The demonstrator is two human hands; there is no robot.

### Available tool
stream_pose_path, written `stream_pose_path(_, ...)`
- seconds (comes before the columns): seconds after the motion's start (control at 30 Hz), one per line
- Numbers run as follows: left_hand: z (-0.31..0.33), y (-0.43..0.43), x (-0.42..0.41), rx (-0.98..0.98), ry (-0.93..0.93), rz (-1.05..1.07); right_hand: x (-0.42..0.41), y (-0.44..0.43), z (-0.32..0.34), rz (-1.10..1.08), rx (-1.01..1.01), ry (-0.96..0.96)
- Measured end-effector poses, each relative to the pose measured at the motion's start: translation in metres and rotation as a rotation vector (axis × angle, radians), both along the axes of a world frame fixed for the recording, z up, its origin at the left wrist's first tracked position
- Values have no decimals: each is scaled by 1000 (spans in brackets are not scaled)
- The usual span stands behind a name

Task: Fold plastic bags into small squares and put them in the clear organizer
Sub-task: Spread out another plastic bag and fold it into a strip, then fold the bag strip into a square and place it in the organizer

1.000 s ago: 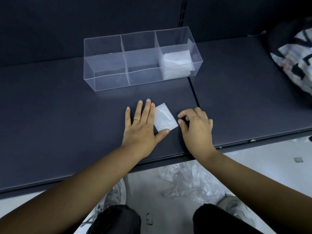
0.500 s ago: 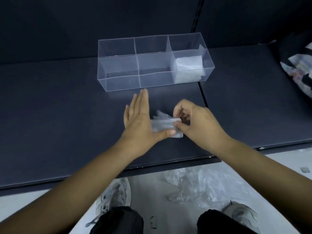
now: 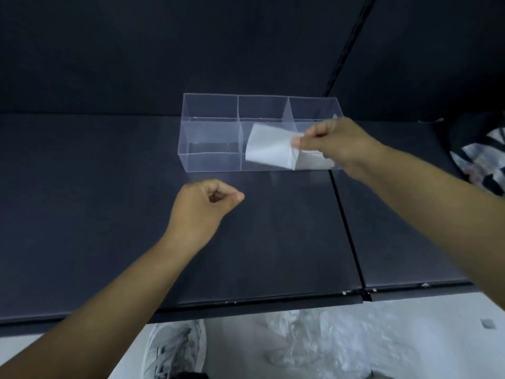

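Observation:
My right hand pinches a folded white plastic bag by one corner and holds it in the air in front of the clear organizer, level with its middle and right compartments. Folded white bags lie in the right compartment, partly hidden by my hand. My left hand hovers over the dark shelf in front of the organizer, fingers curled into a loose fist, holding nothing.
A seam splits the dark shelf into two panels. A black-and-white patterned bag sits at the right edge. Crumpled clear plastic bags lie on the floor below the shelf's front edge, beside my shoe.
My right hand lifted the folded bag off the shelf and carried it up toward the organizer. My left hand let go of the bag and curled into a fist.

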State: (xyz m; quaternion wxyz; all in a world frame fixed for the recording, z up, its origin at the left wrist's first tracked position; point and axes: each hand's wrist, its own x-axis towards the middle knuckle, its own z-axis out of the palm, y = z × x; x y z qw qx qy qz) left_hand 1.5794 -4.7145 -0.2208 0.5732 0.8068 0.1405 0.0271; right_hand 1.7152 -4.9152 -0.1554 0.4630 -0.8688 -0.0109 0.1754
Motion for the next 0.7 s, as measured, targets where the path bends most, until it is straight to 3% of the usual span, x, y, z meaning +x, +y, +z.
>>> stream_pose_path(0.13, -23, -8, -22, 91, 78, -73, 50, 24, -13, -47, -112, -70)
stream_pose_path(0.23, -36, -14, -34, 304, 6, -136, 63, 39, -33, 55, -425, -144)
stream_pose_path(0.4, -43, -19, -37, 472, -68, -173, 65, 54, -48, 141, -1005, -334)
stream_pose_path(0.47, -46, -22, -39, 537, -54, -190, 63, 55, -52, 177, -1139, -391)
stream_pose_path(0.6, -50, -30, -45, 623, -42, -220, 61, 57, -56, 211, -1223, -436)
stream_pose_path(0.7, -50, -31, -49, 662, -71, -230, 58, 53, -47, 206, -1145, -393)
